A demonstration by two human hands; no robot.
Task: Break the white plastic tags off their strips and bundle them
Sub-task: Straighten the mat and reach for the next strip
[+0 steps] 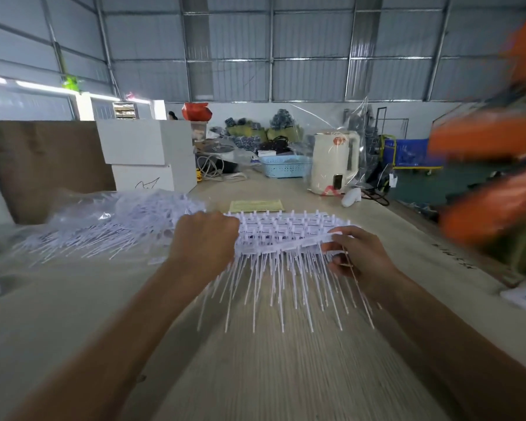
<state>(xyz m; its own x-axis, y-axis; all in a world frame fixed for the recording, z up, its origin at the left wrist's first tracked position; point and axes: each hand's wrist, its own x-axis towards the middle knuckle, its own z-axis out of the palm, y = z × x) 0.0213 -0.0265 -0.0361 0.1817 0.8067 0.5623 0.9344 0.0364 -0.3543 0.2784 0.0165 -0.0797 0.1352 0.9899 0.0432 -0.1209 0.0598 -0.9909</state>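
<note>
Your forearms reach in over the table (286,375), and both hands hold one stack of tags (286,235) up off it. Your left hand (205,238) curls over the stack's left end, while your right hand (354,253) pinches the right end, so the strip heads run level between them and the thin tails hang down toward you. Held from both ends like that, the stack looks ready to be bent or twisted so the tags snap off. Beyond your left hand, a loose pile (104,226) of white pieces lies on clear plastic, probably kept close for easy reach. Farther back stand a kettle (334,162) and a blue basket (283,167).
</note>
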